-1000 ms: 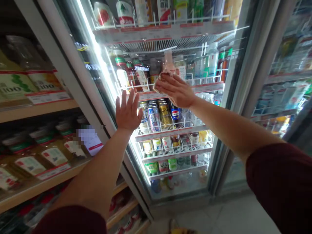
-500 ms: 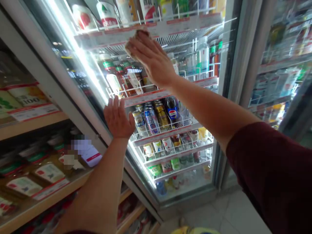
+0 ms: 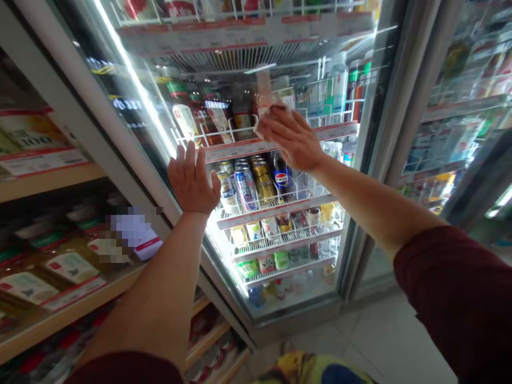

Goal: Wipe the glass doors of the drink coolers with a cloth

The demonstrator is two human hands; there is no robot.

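My left hand (image 3: 193,184) lies flat with its fingers spread on the glass door (image 3: 138,141) of a lit drinks cooler, near the door's left edge. Against the same glass, further right, my right hand (image 3: 300,143) presses a crumpled, brownish-white cloth (image 3: 264,128) under its fingertips. Part of the cloth is hidden beneath the fingers. Behind the pane, dark bottles (image 3: 184,114) stand on the shelf near both hands. Lower down are rows of cans (image 3: 245,186) and a blue-labelled cola bottle (image 3: 281,176).
To the left, a wooden shelf (image 3: 24,341) carries jars and bottles (image 3: 68,266) with price strips. A grey door frame (image 3: 404,96) divides this cooler from another one at right. Pale floor tiles (image 3: 384,330) and patterned yellow-and-blue fabric (image 3: 312,368) show below.
My right hand has moved down and to the right across the glass with the cloth. My left hand has stayed at nearly the same place on the door. The view has shifted slightly.
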